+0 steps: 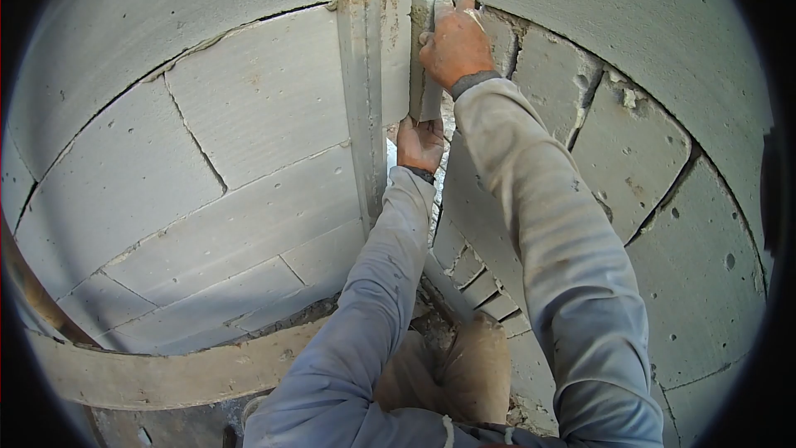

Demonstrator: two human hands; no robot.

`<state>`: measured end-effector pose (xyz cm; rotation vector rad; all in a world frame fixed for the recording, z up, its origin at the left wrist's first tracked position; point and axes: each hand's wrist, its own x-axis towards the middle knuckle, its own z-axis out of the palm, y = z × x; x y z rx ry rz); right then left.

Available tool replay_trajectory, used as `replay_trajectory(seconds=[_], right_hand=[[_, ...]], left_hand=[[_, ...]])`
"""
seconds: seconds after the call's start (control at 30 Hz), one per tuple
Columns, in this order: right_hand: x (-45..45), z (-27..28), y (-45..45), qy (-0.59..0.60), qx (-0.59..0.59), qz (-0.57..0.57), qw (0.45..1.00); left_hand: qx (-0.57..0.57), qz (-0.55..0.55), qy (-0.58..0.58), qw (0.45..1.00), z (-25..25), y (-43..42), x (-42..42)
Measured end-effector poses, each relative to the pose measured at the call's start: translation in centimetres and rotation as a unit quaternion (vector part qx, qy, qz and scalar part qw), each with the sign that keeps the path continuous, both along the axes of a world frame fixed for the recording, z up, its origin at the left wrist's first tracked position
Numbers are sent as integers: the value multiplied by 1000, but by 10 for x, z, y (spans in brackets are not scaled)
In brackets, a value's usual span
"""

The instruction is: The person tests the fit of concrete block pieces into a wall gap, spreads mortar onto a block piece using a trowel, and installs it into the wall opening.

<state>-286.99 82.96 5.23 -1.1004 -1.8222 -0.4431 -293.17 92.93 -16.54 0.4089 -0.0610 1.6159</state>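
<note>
Item, block (419, 66): narrow, grey, standing upright in the gap between the left wall (257, 108) and the right wall (597, 108), near the left wall's right edge.

Item, right grip (460, 46): closing on the block's upper part; the back of the hand is facing the camera, the thumb is lying at the block's near side, and the fingers are reaching up by its top end, pale dust coating their tips.

Item, left grip (420, 145): holding the block's lower end from below, partly cupped, fingers pointing upward; their far sides are being hidden by the block.

Item, arms, two: both stretching forward in grey sleeves with dark cuffs. The right sleeve (551, 199) is slanting up and inward across the right wall; the left sleeve (377, 265) is rising from the lower left, its cuff sitting lower than the right one.

Item, post (361, 83): metal, standing before the left wall, just beside its right edge.

Item, board (182, 372): running across below the left wall's bottom edge.

Item, pipe (46, 290): brownish, slanting past the left wall's lower left corner.
</note>
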Motion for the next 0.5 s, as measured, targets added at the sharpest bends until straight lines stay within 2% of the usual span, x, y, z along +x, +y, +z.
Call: replay_trajectory(seconds=[0.1, 0.27, 0.33, 0.5], right_hand=[[-1, -5, 3, 6, 32, 20, 999], [-2, -2, 8, -1, -9, 17, 1000], [-1, 0, 8, -2, -9, 25, 1000], [-3, 1, 15, -7, 5, 29, 1000]], left_hand=[[-5, 8, -3, 1000, -3, 4, -1], [-19, 9, 13, 1000, -2, 4, -1], [-30, -2, -35, 999, 10, -11, 0], [-29, -5, -36, 999, 8, -8, 2]])
